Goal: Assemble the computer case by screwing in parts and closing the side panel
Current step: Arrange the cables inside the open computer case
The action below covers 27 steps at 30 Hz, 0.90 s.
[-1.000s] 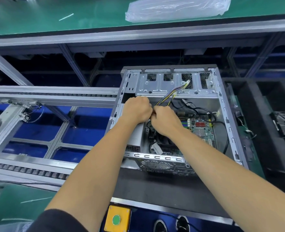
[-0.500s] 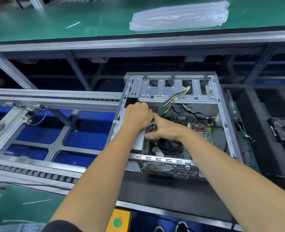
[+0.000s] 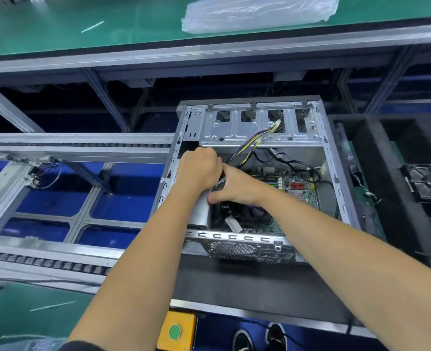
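An open grey computer case (image 3: 336,173) lies on its side on a black pallet (image 3: 234,282). Inside it are a green motherboard (image 3: 298,188), a silver power supply (image 3: 200,211) at the left and a yellow-and-black cable bundle (image 3: 255,143) that runs up to the drive bay. My left hand (image 3: 199,168) is a fist over the top of the power supply, closed on the near end of the bundle. Against it lies my right hand (image 3: 237,188), thumb spread out to the left over the power supply's edge. Its fingertips are hidden under the left hand.
Right of the case, a hard drive (image 3: 427,181) rests in a black foam tray. Roller conveyor rails (image 3: 57,262) run to the left. A clear plastic bag (image 3: 260,11) lies on the green bench behind. A yellow box with a green button (image 3: 175,331) sits at the near edge.
My right hand has gone from a fist beside the left hand to a flatter pose with the thumb spread, slightly lower in the case. My left hand stays clenched in place.
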{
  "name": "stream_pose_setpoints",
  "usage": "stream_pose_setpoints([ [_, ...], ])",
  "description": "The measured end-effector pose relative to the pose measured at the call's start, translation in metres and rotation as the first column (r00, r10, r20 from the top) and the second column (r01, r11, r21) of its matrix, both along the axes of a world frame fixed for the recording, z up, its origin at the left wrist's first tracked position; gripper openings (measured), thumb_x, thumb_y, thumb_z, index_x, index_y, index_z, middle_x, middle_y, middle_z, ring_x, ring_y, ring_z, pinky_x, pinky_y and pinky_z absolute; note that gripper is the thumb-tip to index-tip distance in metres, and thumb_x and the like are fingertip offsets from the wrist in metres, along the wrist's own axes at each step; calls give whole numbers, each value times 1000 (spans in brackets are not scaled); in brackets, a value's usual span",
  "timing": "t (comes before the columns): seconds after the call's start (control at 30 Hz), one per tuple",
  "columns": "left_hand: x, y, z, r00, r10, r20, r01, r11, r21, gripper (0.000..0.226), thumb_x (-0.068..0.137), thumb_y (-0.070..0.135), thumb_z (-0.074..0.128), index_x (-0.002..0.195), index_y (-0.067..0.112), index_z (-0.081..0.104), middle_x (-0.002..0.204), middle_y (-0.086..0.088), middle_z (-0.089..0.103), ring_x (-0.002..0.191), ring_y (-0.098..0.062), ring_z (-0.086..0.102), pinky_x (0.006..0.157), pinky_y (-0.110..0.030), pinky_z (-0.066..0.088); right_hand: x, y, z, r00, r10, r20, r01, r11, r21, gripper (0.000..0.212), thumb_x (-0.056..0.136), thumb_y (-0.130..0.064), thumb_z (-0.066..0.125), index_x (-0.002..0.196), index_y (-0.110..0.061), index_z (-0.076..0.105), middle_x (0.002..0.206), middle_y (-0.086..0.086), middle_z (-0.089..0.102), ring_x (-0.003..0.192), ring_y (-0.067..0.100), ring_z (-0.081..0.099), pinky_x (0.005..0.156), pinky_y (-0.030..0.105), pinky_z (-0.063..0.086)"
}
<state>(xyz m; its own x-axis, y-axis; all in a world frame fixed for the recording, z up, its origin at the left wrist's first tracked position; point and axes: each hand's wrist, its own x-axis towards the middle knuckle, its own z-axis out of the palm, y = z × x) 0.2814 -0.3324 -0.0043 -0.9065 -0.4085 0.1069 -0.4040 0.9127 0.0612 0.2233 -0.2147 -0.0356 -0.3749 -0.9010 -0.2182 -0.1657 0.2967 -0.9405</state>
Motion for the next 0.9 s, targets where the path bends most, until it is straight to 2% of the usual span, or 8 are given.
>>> stream_pose_setpoints([
  [0.07,-1,1,-1,1000,0,-18,0,1000,8,34,98,29,37,78,8,54,90,-16,64,79,-36,57,64,-34,32,0,0,0,1000,-3,7,3,1000,-23,56,73,-13,84,116,-23,50,104,-15,60,92,-10,55,79,10,42],
  [0.2,-2,5,0,996,24,-80,-19,998,65,38,100,29,36,79,6,58,84,-16,63,77,-35,58,61,-34,33,1,0,-1,998,-14,55,17,998,-54,64,71,-13,85,121,-23,47,103,-17,59,91,-11,54,85,16,41],
  [0.37,-5,12,9,991,67,-112,-63,997,43,34,97,26,40,76,7,59,71,-8,53,66,-26,52,57,-32,33,-1,1,0,1000,-15,27,16,1000,-27,85,79,-24,84,147,-16,35,133,-5,55,124,10,48,103,23,36],
  [0.47,-2,11,12,981,97,-167,-80,991,105,35,93,23,41,64,8,51,62,-9,53,63,-28,53,54,-31,32,3,1,5,987,-8,162,7,1000,6,81,80,-23,81,146,-25,34,112,-11,62,105,7,58,84,16,44],
  [0.57,8,6,9,984,93,-154,-57,973,226,33,91,31,46,66,10,51,65,-5,54,67,-28,54,59,-32,35,10,-2,9,958,-4,286,-9,999,45,56,69,-23,68,119,-33,45,86,-1,57,74,12,56,69,24,46],
  [0.63,11,4,8,991,54,-124,-23,970,241,31,88,39,50,71,13,52,70,-2,56,69,-25,53,65,-33,37,14,-3,11,959,-3,284,-11,999,49,43,68,-23,67,106,-29,47,86,3,52,75,15,51,66,26,45],
  [0.73,9,0,5,993,26,-114,2,970,241,26,88,37,51,75,15,52,72,0,57,70,-23,53,68,-35,40,16,-4,8,968,18,249,-35,997,64,41,73,-28,71,104,-24,46,90,6,52,79,19,51,68,29,47],
  [0.9,4,-8,-2,983,-26,-180,80,951,300,14,92,21,48,88,11,56,82,-2,59,79,-23,55,66,-36,45,11,-15,4,983,-23,185,-3,990,139,72,67,-35,67,130,-11,40,117,14,49,85,21,51,70,33,47],
])
